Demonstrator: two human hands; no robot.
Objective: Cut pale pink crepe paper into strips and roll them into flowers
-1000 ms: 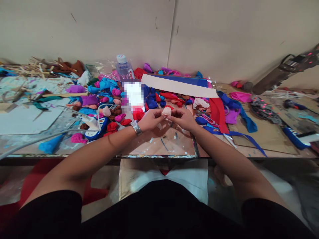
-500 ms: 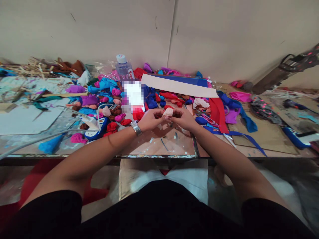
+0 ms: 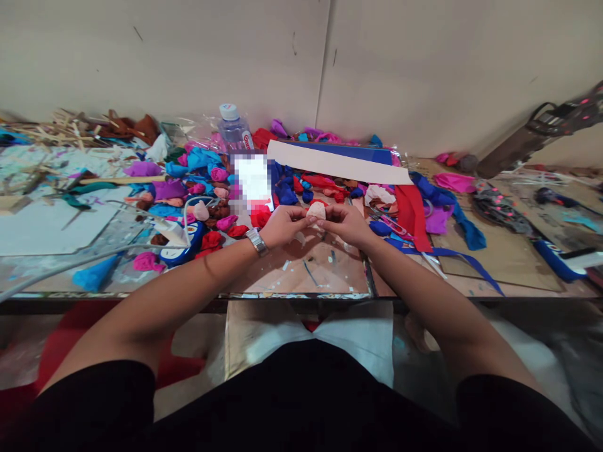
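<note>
Both my hands meet above the middle of the worktable (image 3: 292, 279). My left hand (image 3: 281, 226), with a metal watch (image 3: 257, 241) on its wrist, and my right hand (image 3: 347, 225) pinch a small pale pink fabric ball (image 3: 315, 211) between their fingertips. The fingers of both hands are closed on it. Right behind the hands lies a heap of red, blue, pink and purple fabric balls (image 3: 211, 188).
A plastic water bottle (image 3: 233, 129) stands at the back by the wall. A long white strip on a blue sheet (image 3: 339, 162) lies behind the hands. Red and blue fabric strips (image 3: 417, 213) lie to the right, a glue gun (image 3: 176, 235) and cable to the left, wooden sticks (image 3: 61, 125) far left.
The pink ball has turned slightly between my fingertips; both hands stay in the same place.
</note>
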